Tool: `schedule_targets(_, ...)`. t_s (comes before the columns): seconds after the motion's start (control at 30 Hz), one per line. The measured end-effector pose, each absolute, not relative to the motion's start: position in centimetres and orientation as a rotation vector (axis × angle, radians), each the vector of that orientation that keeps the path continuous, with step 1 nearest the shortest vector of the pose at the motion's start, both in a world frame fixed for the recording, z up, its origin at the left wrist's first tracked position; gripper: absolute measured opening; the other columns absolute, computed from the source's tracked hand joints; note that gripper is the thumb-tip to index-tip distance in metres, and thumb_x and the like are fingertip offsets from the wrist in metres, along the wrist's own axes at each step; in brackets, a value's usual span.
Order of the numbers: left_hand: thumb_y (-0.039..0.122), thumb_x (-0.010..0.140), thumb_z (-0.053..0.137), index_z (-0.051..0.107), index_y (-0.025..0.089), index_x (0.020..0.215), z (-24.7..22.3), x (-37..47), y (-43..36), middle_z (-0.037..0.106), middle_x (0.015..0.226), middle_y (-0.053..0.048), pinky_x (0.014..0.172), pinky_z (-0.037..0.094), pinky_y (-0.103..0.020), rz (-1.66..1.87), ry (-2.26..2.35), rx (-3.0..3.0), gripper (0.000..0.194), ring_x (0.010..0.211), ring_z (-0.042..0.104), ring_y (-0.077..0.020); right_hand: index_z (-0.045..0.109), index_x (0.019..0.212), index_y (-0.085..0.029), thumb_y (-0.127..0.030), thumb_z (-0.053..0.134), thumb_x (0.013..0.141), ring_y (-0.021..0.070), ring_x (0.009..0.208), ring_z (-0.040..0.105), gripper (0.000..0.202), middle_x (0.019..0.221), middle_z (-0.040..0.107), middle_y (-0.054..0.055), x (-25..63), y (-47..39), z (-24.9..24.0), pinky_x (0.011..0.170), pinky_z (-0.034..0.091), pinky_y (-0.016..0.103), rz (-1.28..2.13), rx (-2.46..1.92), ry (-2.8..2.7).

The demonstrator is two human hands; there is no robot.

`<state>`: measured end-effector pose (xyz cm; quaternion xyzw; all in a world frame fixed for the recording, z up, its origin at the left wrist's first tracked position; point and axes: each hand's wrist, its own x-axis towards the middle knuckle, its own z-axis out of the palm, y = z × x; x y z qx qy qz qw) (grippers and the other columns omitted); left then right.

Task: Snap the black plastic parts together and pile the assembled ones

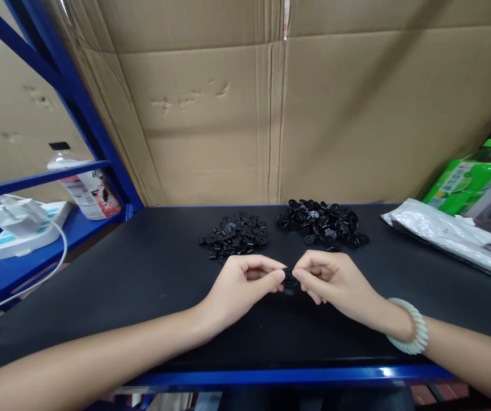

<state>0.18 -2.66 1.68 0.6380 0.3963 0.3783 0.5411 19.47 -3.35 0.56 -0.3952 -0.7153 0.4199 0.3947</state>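
Note:
Between the fingertips of both hands is a small round black plastic part (pixel 289 278), held just above the black tabletop. My left hand (pixel 252 279) pinches its left edge with thumb and forefinger. From the other side, my right hand (pixel 329 277) grips the right edge the same way; a pale coiled band circles that wrist. Behind my left hand lies a pile of small black parts (pixel 239 233), some with holes in them. A second pile of black disc-shaped parts (pixel 320 220) sits behind my right hand. The fingertips cover part of the held piece.
The black tabletop (pixel 121 302) has a blue front edge. A silvery plastic bag (pixel 446 234) and a green pack (pixel 463 182) stand at the right. On the left, a blue shelf holds a bottle (pixel 87 188) and a power strip (pixel 29 228) with a white cable. Cardboard (pixel 202 125) forms the back.

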Motion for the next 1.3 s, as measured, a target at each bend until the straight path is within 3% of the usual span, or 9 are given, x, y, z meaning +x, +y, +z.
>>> schedule_targets(0.2, 0.029, 0.078, 0.066, 0.075, 0.015, 0.082, 3.6, -2.2, 0.1, 0.077, 0.084, -0.007, 0.072, 0.056, -0.028, 1.131, 1.135, 1.93, 0.017, 0.077, 0.071, -0.0207, 0.062, 0.103, -0.018, -0.04, 0.048, 0.094, 0.0099, 0.059, 0.053, 0.027, 0.078, 0.059, 0.002, 20.1, -2.7, 0.5, 0.05, 0.044, 0.02, 1.124, -1.004, -1.865)
schedule_targets(0.27, 0.03, 0.079, 0.064, 0.076, 0.015, 0.083, 4.3, -3.9, 2.1, 0.077, 0.089, -0.008, 0.076, 0.054, -0.029, 1.258, 1.298, 2.159, 0.02, 0.083, 0.07, -0.0224, 0.062, 0.103, -0.019, -0.039, 0.047, 0.094, 0.0095, 0.058, 0.05, 0.027, 0.076, 0.058, 0.001, 20.3, -2.7, 0.4, 0.05, 0.043, 0.02, 1.101, -1.035, -1.874)
schedule_targets(0.4, 0.033, 0.083, 0.058, 0.077, 0.014, 0.087, 4.4, -6.6, 5.5, 0.077, 0.091, -0.009, 0.075, 0.054, -0.032, 1.139, 1.531, 2.29, 0.027, 0.083, 0.071, -0.025, 0.063, 0.1, -0.019, -0.039, 0.044, 0.096, 0.0098, 0.056, 0.048, 0.028, 0.072, 0.057, 0.0, 20.4, -2.8, 0.5, 0.049, 0.039, 0.021, 1.064, -1.052, -1.942)
schedule_targets(0.53, 0.032, 0.084, 0.056, 0.075, 0.013, 0.097, 3.8, -6.8, 6.2, 0.076, 0.095, -0.012, 0.078, 0.052, -0.039, 1.165, 1.578, 2.356, 0.03, 0.084, 0.069, -0.0282, 0.064, 0.099, -0.02, -0.042, 0.043, 0.095, 0.0111, 0.056, 0.047, 0.031, 0.07, 0.058, 0.0, 21.9, -2.0, 1.5, 0.05, 0.038, 0.023, 0.723, -1.123, -1.879)
schedule_targets(0.7, 0.028, 0.086, 0.055, 0.072, 0.016, 0.101, 3.2, -4.4, 3.2, 0.075, 0.096, -0.007, 0.075, 0.051, -0.03, 1.148, 1.362, 2.488, 0.025, 0.082, 0.067, -0.0201, 0.066, 0.09, -0.019, -0.039, 0.051, 0.089, 0.0135, 0.059, 0.055, 0.025, 0.07, 0.064, 0.002, 26.2, 0.4, 3.8, 0.055, 0.04, 0.025, 0.311, -1.368, -1.965)
schedule_targets(0.87, 0.019, 0.086, 0.056, 0.07, 0.014, 0.103, 1.6, -2.1, 0.1, 0.072, 0.095, -0.007, 0.078, 0.051, -0.028, 0.946, 0.89, 2.673, 0.022, 0.083, 0.065, -0.0168, 0.064, 0.082, -0.019, -0.031, 0.058, 0.081, 0.0135, 0.054, 0.058, 0.013, 0.062, 0.065, -0.001, 28.6, 1.7, 4.2, 0.054, 0.042, 0.024, 0.272, -1.555, -2.249)
schedule_targets(1.13, 0.016, 0.086, 0.054, 0.069, 0.014, 0.103, 1.1, -1.4, -1.1, 0.071, 0.091, -0.007, 0.07, 0.051, -0.028, 0.922, 0.808, 2.542, 0.023, 0.074, 0.062, -0.0154, 0.066, 0.072, -0.02, -0.025, 0.061, 0.078, 0.0112, 0.046, 0.048, 0.009, 0.049, 0.052, -0.005, 27.2, 1.7, 2.9, 0.049, 0.033, 0.024, 0.205, -1.521, -2.328)
schedule_targets(1.2, 0.019, 0.085, 0.055, 0.068, 0.015, 0.107, 1.2, -1.1, -1.3, 0.072, 0.09, -0.007, 0.067, 0.052, -0.027, 0.929, 0.864, 2.359, 0.025, 0.073, 0.064, -0.0154, 0.065, 0.075, -0.02, -0.028, 0.058, 0.083, 0.0115, 0.05, 0.051, 0.013, 0.054, 0.056, -0.003, 26.3, 1.2, 2.9, 0.051, 0.036, 0.024, 0.234, -1.456, -2.262)
schedule_targets(1.3, 0.028, 0.081, 0.064, 0.061, 0.013, 0.117, 1.2, -0.5, -1.4, 0.072, 0.1, -0.01, 0.073, 0.055, -0.031, 0.888, 0.957, 1.895, 0.04, 0.078, 0.068, -0.0173, 0.062, 0.084, -0.018, -0.036, 0.057, 0.085, 0.0125, 0.056, 0.058, 0.019, 0.067, 0.064, 0.001, 23.9, -0.3, 2.8, 0.05, 0.044, 0.023, 0.558, -1.227, -1.986)
